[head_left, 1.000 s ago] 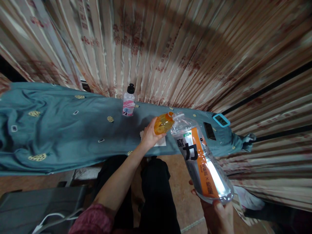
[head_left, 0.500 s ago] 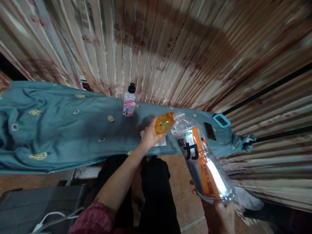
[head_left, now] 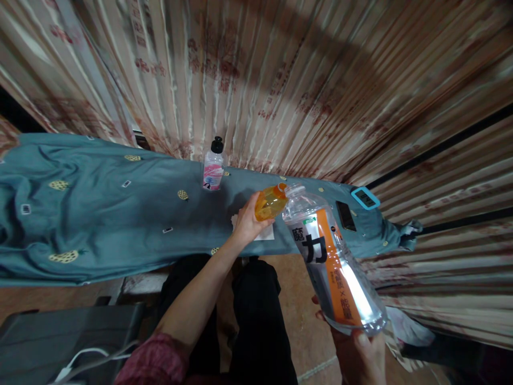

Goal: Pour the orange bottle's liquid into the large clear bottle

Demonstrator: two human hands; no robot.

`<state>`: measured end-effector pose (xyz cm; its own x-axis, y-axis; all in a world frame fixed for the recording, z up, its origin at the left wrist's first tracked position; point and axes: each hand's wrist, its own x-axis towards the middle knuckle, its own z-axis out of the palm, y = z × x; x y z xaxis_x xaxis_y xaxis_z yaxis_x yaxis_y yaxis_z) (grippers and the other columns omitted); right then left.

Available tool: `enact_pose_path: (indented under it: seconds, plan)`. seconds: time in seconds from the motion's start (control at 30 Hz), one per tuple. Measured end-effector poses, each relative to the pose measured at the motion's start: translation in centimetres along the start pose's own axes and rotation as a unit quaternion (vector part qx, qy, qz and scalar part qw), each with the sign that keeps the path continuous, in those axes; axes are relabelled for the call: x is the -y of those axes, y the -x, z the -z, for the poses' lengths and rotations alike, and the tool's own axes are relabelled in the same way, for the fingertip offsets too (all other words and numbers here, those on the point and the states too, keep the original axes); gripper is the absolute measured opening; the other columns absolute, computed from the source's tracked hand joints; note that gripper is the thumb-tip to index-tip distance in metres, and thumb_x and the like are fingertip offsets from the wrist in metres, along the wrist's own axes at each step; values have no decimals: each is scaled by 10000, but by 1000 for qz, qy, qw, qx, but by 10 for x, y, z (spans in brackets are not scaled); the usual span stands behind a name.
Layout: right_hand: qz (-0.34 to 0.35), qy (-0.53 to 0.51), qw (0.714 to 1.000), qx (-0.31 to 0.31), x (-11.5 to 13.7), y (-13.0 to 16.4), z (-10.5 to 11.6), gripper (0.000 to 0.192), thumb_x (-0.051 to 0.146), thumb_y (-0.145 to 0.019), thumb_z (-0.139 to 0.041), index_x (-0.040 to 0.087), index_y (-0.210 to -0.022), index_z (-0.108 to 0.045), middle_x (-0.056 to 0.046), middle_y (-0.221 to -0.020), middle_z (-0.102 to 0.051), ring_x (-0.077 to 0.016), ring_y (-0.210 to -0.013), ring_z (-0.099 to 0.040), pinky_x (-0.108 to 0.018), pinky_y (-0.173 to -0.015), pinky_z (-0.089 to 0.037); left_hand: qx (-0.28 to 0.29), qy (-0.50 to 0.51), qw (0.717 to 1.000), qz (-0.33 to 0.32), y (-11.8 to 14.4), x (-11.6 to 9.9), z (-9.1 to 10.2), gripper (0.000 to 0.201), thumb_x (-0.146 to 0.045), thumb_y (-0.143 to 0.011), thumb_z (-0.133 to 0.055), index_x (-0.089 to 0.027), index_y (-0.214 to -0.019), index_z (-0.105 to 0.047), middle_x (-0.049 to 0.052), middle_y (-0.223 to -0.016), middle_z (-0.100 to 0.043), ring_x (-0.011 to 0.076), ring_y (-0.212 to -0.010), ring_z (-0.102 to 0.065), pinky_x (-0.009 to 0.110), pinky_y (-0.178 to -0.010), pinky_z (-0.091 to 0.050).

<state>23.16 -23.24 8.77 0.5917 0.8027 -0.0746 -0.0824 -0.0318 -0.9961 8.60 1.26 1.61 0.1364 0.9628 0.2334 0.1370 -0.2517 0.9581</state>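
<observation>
1. A striped curtain [head_left: 280,80] with a reddish print fills the whole background; it hangs right behind the table and meets its far edge.
2. The table [head_left: 100,224] runs across the view under a teal cloth printed with small yellow shapes; the cloth is bunched at the right end.
3. A large clear bottle [head_left: 332,262] with an orange and white label lies tilted, its open mouth up near the table's front edge and its base low down on the right; the right hand [head_left: 366,353] holds that base from below, fingers clamped around it.
4. A small orange bottle [head_left: 270,203] is tipped on its side above the table, its mouth right against the mouth of the large bottle; the left hand [head_left: 246,222] grips it, fingers wrapped tight on its body.
5. A white paper [head_left: 260,231] lies on the cloth just under the left hand, partly hidden by it.
6. A small bottle with a pink label and black cap [head_left: 213,167] stands upright by the curtain, well apart from both hands.
7. A black phone [head_left: 345,216] lies flat just beyond the large bottle; a blue-framed gadget [head_left: 364,198] sits near it at the far right edge.
8. White cables [head_left: 88,359] lie on a dark surface at lower left.
</observation>
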Motion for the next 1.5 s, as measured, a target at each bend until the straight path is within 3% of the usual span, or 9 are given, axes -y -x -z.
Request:
enact_pose_path:
  seconds: [0.2,0.33,0.6,0.73,0.93,1.23,1.37,1.5]
  plan:
    - [14,4,1000,4,3,0,-3,839,549,-728,-757,241,-1446,-450,-47,-862,-756,-272,-857,-736,-377,-668,-572,-8,7,1000,-9,0,3,-1,864,-171,-619,-889,-255,-1373,-475,72,-1293,-676,280,-1184,-675,432,-1081,-530]
    - [15,-5,1000,11,3,0,-1,799,524,-752,-747,251,-1444,-456,-69,-986,-755,-269,-920,-735,-373,-697,-573,-8,-1,1000,-10,0,3,-1,862,-174,-613,-893,-247,-1368,-483,81,-1287,-680,288,-1176,-678,442,-1081,-530]
    - [-15,-17,1000,4,-2,1,3,923,580,-690,-789,254,-1466,-413,-65,-883,-763,-299,-820,-744,-455,-713,-600,-3,7,1000,-21,0,1,0,843,-227,-620,-908,-245,-1355,-495,68,-1269,-692,274,-1168,-683,416,-1064,-542]
    - [0,-20,1000,5,-1,-1,2,882,554,-691,-800,240,-1436,-448,-65,-864,-760,-298,-807,-745,-469,-744,-598,1,21,1000,-18,1,1,2,746,-276,-680,-878,-232,-1334,-521,76,-1271,-693,274,-1168,-684,424,-1064,-542]
    - [-14,-20,1000,9,-3,2,4,856,540,-728,-761,225,-1455,-435,-75,-874,-756,-324,-879,-742,-476,-737,-597,-6,38,999,-29,1,4,0,752,-287,-695,-870,-241,-1356,-515,75,-1258,-698,269,-1152,-692,427,-1050,-551]
    - [11,-12,1000,1,2,-4,0,889,545,-684,-802,253,-1452,-463,-57,-1018,-757,-237,-868,-738,-305,-644,-572,-6,39,999,-26,1,4,2,715,-255,-697,-859,-227,-1327,-523,65,-1265,-703,249,-1166,-688,382,-1061,-540]
    - [10,-7,1000,15,2,-1,2,833,536,-744,-748,246,-1463,-444,-46,-859,-755,-282,-965,-731,-375,-721,-580,-6,30,999,-24,1,5,1,719,-262,-696,-857,-222,-1331,-520,62,-1256,-703,258,-1168,-687,387,-1058,-544]
    - [-6,-13,1000,24,0,0,6,854,565,-714,-763,282,-1456,-449,-32,-832,-752,-318,-949,-735,-467,-766,-590,-11,22,1000,-12,2,6,0,735,-269,-688,-862,-225,-1339,-523,71,-1260,-700,274,-1162,-689,418,-1060,-545]
